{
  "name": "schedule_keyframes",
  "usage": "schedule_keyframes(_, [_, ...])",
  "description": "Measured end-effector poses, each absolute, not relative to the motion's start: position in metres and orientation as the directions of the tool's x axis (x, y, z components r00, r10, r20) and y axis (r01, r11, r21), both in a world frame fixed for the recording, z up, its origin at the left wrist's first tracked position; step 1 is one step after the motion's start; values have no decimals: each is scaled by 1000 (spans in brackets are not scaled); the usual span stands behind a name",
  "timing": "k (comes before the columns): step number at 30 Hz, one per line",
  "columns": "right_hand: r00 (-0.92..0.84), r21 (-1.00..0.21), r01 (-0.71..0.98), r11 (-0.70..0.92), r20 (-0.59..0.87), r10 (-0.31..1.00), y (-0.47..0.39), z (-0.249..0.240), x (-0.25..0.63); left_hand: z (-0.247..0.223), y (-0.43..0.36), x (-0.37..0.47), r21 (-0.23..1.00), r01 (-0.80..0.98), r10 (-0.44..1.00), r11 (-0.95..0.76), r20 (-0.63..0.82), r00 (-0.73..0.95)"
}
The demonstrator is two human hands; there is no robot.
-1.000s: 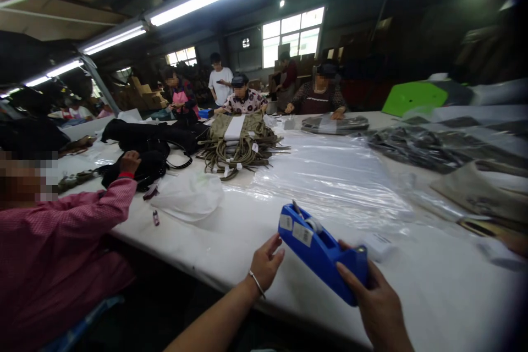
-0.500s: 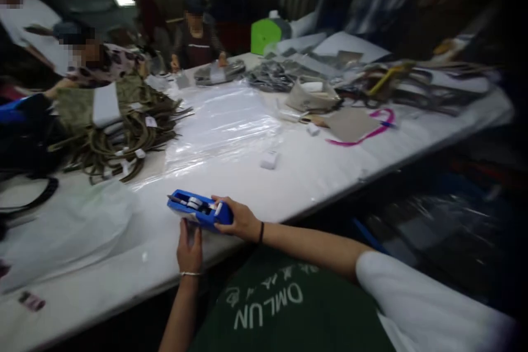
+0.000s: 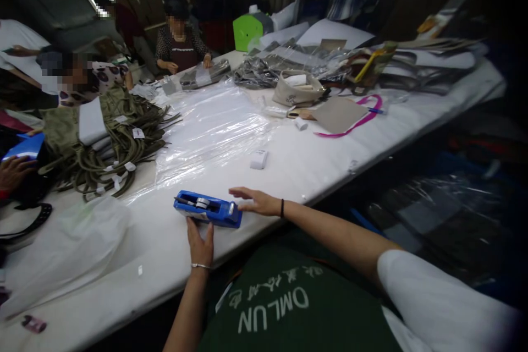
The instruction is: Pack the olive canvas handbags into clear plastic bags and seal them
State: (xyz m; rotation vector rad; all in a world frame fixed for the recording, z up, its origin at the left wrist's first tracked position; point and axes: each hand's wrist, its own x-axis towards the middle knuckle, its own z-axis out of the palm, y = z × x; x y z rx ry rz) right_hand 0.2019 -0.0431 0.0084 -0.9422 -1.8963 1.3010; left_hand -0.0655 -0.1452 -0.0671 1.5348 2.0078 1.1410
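Observation:
A blue tape dispenser (image 3: 225,210) rests on the white table near its front edge, with a roll of tape (image 3: 202,203) in its middle and a dark pen-like item at its left end. My left hand (image 3: 201,245) is at the dispenser's near side, thumb and fingers spread, fingertips against its lower edge. Just off the right end is my right hand (image 3: 262,202), fingers stretched out and holding nothing. Beyond them lies a small white stack of labels (image 3: 259,160).
Green strapped goods (image 3: 119,143) are piled left of clear plastic bags (image 3: 210,126). A beige pouch (image 3: 299,91), grey card (image 3: 340,115) and pink strap (image 3: 376,102) lie to the right. A co-worker's hand (image 3: 16,173) shows at far left; other people stand across the table.
My right hand has let go of the dispenser's right end and drawn back to the right. My left hand stays at its near side. The view has shifted slightly.

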Motion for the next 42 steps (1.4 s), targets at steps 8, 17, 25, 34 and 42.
schedule_keyframes(8, [263,-491,822,-289,-124,957,52,6,270,-75,-140,-62,701,705,880,109,263,-396])
schedule_keyframes(17, [159,-378,879,-290,-341,927,99,10,262,-74,-140,-57,646,758,868,83,327,-373])
schedule_keyframes(25, [160,-296,922,-251,-301,940,77,49,314,-74,-143,-56,634,771,868,59,348,-353])
schedule_keyframes(34, [-597,-876,341,341,79,798,-59,-1,169,-86,-141,-59,647,762,870,28,360,-338])
schedule_keyframes(42, [-261,-975,181,130,80,962,-85,-3,133,-73,-134,-58,776,616,905,136,155,-396])
